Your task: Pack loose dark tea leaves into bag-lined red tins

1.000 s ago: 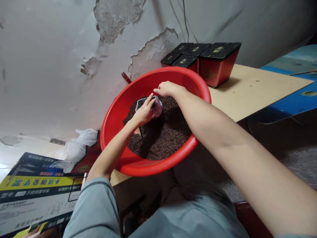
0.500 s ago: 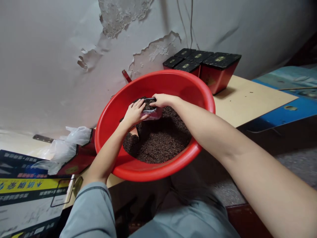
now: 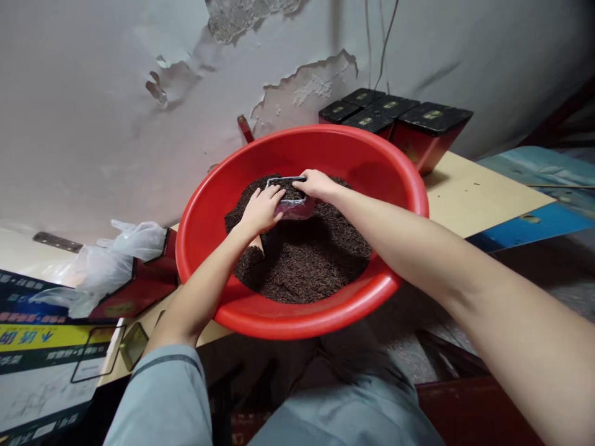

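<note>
A wide red plastic basin [image 3: 297, 325] holds a bed of dark, grainy loose material [image 3: 307, 272] that looks like tea leaves. Inside it, a small reddish rectangular tin [image 3: 300, 211] with a clear plastic bag lining is filled with the same dark grains. My left hand [image 3: 261, 210] grips the tin's left end, fingers over the rim and thumb at the front. At the opposite end, my right hand [image 3: 317, 184] holds the right rim, fingertips reaching over the contents. A tan object [image 3: 257, 244], its kind unclear, lies half buried below my left wrist.
Red tins with black lids [image 3: 432, 118] stand behind the basin at right. Left of it are open red tins [image 3: 130, 294] with clear plastic bags [image 3: 100, 266] sticking out. A printed box [image 3: 41, 347] and a small gold-coloured lid [image 3: 134, 344] sit at lower left. A peeling wall rises behind.
The view has shifted slightly. More of the tin's rim and filled top shows now, while both hands remain at its two ends.
</note>
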Available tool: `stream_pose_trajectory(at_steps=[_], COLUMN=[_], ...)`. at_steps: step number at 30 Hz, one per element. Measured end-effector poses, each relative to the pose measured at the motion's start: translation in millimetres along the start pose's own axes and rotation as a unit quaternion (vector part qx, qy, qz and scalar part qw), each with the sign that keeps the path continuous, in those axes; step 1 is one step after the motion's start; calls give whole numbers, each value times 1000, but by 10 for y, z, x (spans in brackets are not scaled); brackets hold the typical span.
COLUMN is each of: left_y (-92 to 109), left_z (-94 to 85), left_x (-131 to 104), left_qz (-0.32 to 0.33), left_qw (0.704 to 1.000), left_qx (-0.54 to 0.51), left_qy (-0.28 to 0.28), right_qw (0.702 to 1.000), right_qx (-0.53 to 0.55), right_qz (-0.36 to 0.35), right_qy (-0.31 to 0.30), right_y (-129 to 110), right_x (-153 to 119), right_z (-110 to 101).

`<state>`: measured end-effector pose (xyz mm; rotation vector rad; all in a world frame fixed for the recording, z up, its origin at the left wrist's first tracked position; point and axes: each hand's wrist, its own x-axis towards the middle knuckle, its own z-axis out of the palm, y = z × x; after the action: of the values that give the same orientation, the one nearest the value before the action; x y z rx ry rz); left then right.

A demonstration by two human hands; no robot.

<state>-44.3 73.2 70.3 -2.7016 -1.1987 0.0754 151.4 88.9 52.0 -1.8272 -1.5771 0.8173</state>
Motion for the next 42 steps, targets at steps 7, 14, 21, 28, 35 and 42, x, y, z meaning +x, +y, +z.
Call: stream_pose_trajectory(at_steps=[7,14,21,28,35,42], left_y=[68,55,-44,-155,-77,-32], left_z=[-61,38,-90,-12,-36,-75], left_x=[47,-31,-103,-32,-97,-91], left_qz=[12,-14,-81,-111,-89,-14], left_qw=[998,999,994,988,993,999], left_qx=[33,-18,-46,-110,-66,-28], left_qy=[-51,-24,58,19,38,12], right_qw=[998,1000,993,997,994,995], right_qx=[53,12,69,-6,-10,-27], right_qz=[25,19,64,56,44,22], right_qy=[-27,5,-69,-61,-104,-89], right_y=[-37,-7,-47,-58,12,32], right_x=[-49,-57,-60,-78,-100,-40], right_z=[50,89,-38,-80,-114,-82])
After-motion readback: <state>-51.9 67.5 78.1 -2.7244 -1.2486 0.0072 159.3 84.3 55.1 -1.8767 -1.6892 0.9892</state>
